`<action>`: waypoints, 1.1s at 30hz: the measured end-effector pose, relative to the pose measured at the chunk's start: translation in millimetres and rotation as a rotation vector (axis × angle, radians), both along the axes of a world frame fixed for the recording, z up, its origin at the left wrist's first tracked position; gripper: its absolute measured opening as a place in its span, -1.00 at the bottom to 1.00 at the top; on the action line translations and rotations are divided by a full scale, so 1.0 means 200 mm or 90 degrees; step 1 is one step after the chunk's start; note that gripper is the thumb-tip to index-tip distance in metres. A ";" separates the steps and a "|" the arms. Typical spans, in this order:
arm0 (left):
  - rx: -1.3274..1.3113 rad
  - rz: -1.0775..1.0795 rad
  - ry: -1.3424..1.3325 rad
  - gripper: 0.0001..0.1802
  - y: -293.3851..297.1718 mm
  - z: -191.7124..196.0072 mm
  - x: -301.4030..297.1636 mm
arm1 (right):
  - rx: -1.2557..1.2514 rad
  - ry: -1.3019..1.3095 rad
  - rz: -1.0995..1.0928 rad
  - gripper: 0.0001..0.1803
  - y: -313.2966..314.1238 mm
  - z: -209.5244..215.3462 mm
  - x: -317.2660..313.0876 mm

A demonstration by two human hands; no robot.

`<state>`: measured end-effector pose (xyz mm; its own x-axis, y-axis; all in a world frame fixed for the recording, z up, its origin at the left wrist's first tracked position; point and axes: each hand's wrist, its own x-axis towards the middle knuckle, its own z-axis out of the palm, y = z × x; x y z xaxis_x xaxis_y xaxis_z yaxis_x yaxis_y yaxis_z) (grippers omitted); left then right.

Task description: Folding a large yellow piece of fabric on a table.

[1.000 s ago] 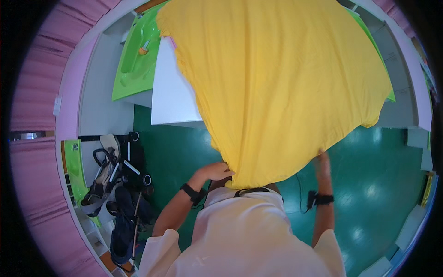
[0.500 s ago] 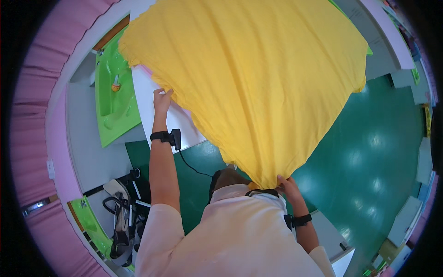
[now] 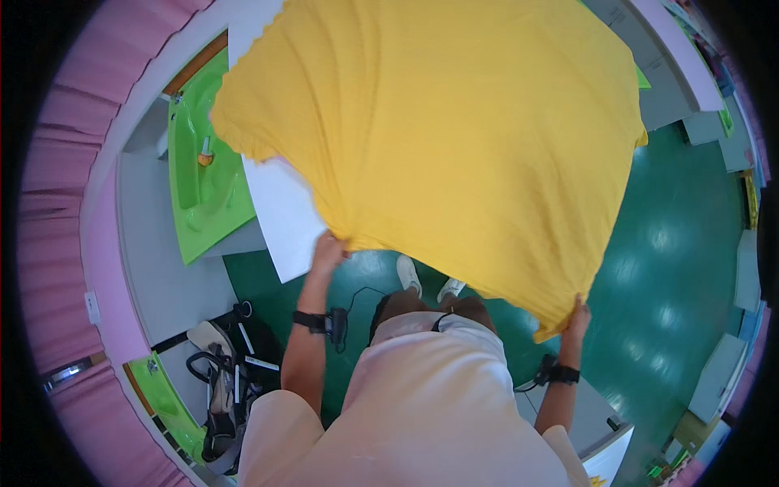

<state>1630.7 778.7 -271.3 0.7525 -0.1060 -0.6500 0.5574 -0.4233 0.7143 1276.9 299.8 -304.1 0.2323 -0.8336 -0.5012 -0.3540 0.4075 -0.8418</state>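
The yellow cloth (image 3: 454,138) is a soft, matt knit with a fine ribbed weave. The white surface (image 3: 284,211) under it looks smooth and matt, like board. The green floor (image 3: 673,268) is glossy, showing light spots. The green basin (image 3: 199,195) looks like shiny moulded plastic.

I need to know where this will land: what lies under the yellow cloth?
Under the yellow cloth, a white tabletop edge shows; the rest is covered. Nearer, green floor.

Place: a classroom-like activity room.
Floor: glossy green floor (image 3: 690,243).
Walls: pink curtain (image 3: 57,211) along the edge.
Furniture: white table (image 3: 280,203), bright green sink unit (image 3: 199,195), grey cabinets (image 3: 673,89).
Corner: folded stroller (image 3: 219,390).
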 end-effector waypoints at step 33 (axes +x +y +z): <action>-0.438 0.688 -0.244 -0.79 0.31 0.02 0.22 | 0.315 -0.017 -0.100 -0.78 0.16 -0.20 0.07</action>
<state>1674.0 840.4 -266.8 0.7875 0.4361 -0.4356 0.0995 0.6075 0.7881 1290.4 332.2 -344.2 0.1409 -0.5243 -0.8398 -0.2375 0.8056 -0.5428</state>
